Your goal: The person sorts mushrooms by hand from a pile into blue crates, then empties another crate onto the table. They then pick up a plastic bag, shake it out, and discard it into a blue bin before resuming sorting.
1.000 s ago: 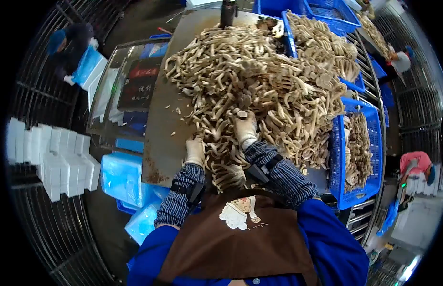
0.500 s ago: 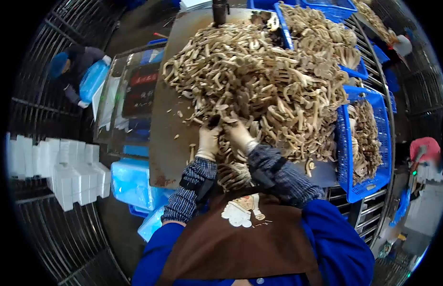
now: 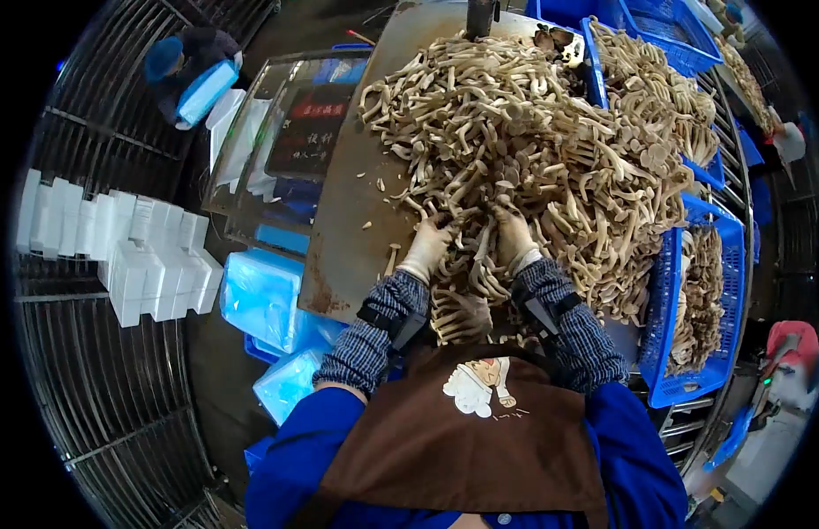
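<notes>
One heap of mushrooms [image 3: 515, 132], far too many to count, lies directly in front of both hands and spreads away beyond them, mostly beyond the right. The left hand [image 3: 431, 242], in a pale glove, has its fingers curled in at the heap's near edge; the right hand [image 3: 513, 234], gloved alike, bends its fingers down among the stems just beside it. The two hands are apart, with mushrooms between them. Whether either one pinches a stem I cannot tell, since the fingertips are buried. One joined clump [image 3: 462, 316] sits between the wrists, nearer the body, and one single mushroom [image 3: 392, 260] lies just to the left of the left hand.

Under all this is one metal table [image 3: 348, 251], with several small scraps on its bare part beyond and left of the left hand. Two patterned sleeve covers [image 3: 343, 357] clothe the forearms, and one brown apron [image 3: 445, 458] is behind the hands.

Right of the right hand stands one blue crate [image 3: 665, 309] holding mushrooms; a second filled crate [image 3: 596, 75] is farther off, beyond that hand. Left of the left forearm are two blue-wrapped bundles [image 3: 261, 295], and farther left a stack of white boxes [image 3: 145, 273]. Beyond these, one person in a blue cap [image 3: 164, 58] holds one blue-wrapped package [image 3: 207, 93].
</notes>
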The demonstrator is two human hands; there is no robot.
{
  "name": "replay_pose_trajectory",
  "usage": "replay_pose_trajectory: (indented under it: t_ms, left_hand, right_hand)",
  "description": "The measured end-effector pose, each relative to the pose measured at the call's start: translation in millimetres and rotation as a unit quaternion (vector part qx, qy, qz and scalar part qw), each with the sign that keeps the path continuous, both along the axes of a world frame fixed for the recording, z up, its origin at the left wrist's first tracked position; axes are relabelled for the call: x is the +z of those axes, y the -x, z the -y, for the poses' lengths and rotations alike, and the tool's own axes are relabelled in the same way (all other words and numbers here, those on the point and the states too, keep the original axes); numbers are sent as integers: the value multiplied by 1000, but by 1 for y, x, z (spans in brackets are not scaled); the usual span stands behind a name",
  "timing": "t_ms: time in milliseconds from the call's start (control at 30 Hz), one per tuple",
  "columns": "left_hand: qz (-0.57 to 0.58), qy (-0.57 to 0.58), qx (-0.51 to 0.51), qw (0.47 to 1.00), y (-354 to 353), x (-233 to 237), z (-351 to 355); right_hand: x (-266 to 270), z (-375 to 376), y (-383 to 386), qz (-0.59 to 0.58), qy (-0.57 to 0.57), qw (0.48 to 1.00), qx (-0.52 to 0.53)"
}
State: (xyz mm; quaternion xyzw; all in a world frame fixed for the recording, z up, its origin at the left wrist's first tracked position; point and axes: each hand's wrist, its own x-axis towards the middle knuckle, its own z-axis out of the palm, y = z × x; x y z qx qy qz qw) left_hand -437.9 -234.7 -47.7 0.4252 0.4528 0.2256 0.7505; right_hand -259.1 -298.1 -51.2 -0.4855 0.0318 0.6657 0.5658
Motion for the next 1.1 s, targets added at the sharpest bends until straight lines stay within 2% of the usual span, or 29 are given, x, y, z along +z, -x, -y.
replay_pose_trajectory:
  t_ms: [33, 67, 100, 133, 167, 200, 233, 267, 333, 367, 400, 433, 500, 533, 600, 633, 667, 700, 733, 767, 800, 833, 867, 933, 967, 1000, 1033, 1067, 1100]
  left_hand:
    - [52, 46, 21, 997, 2, 0, -1]
    - [101, 94, 43, 990, 4, -1, -3]
    - [112, 71, 46, 990, 5, 2, -3]
    - [122, 46, 50, 990, 7, 4, -4]
    - [133, 35, 68, 988, 9, 10, -3]
    - [122, 126, 122, 977, 13, 35, -2]
    - [14, 15, 57, 998, 25, 22, -4]
    - [-3, 26, 91, 995, 27, 7, -3]
    - [-36, 46, 160, 985, 32, -25, -1]
    - [-171, -54, 102, 979, 34, -41, 3]
    - [-135, -72, 113, 982, 35, -24, 10]
    - [-99, -89, 123, 983, 36, -6, 17]
    - [-287, -270, 30, 919, 42, -38, 26]
    - [-375, -346, -22, 860, 40, -22, 32]
    - [-438, -358, -83, 820, 32, -19, 33]
    - [-460, -353, -151, 800, 26, -16, 30]
    - [-479, -346, -217, 777, 20, -12, 23]
    - [-484, -384, -232, 751, 16, -6, 23]
    - [-468, -373, -270, 754, 16, -16, 9]
    - [-455, -366, -257, 770, 20, -26, 0]
    - [-443, -359, -247, 783, 24, -30, -4]
    - [-396, -358, -166, 830, 28, -23, -8]
    - [-385, -330, -139, 851, 28, -16, -10]
    - [-335, -419, -46, 843, 24, -4, -6]
    - [-262, -359, -75, 893, 19, 18, 0]
    - [-186, -294, -100, 932, 14, 34, 6]
    - [-121, -330, -158, 923, 13, 25, 10]
    - [-75, -336, -171, 923, 17, 16, 7]
    - [-10, -256, -153, 954, 23, 20, 2]
  right_hand:
    - [-3, -2, -1, 1, 4, 1000, 4]
    - [-7, -2, -1, 3, -97, 995, 17]
    - [-10, -1, 0, 4, -197, 980, 30]
    - [42, 2, 11, 81, -118, 989, 27]
    - [51, 9, 10, 119, -88, 988, 40]
    - [55, 16, 7, 157, -59, 984, 52]
    - [59, 26, 7, 361, -101, 923, 90]
    - [54, 42, 8, 426, -87, 897, 82]
    - [84, 55, 34, 515, 176, 835, 80]
    - [50, 65, 25, 584, 162, 781, 149]
    - [18, 74, 16, 651, 148, 715, 208]
    - [12, 68, 15, 649, 183, 688, 268]
    - [-7, 58, 14, 671, 226, 621, 337]
    - [-15, 54, 15, 647, 263, 631, 337]
    - [-22, 52, 8, 666, 251, 657, 249]
    - [-19, 59, 10, 699, 193, 666, 177]
    - [-17, 65, 15, 699, 192, 665, 179]
    - [-17, 74, 18, 749, 136, 630, 157]
    - [-9, 79, 17, 796, 74, 583, 142]
    - [-1, 82, 14, 724, 59, 674, 134]
    - [9, 79, 10, 725, 60, 673, 134]
    - [14, 76, 3, 746, 76, 612, 250]
    - [13, 67, 1, 757, 87, 575, 297]
    - [11, 46, 7, 805, 89, 476, 343]
    - [29, 17, 22, 773, 113, 388, 489]
    - [31, 7, 28, 770, 85, 386, 500]
    - [31, -2, 33, 767, 56, 385, 511]
    - [8, -3, 33, 793, -24, 471, 386]
    - [-14, -7, 31, 832, -179, 461, 253]
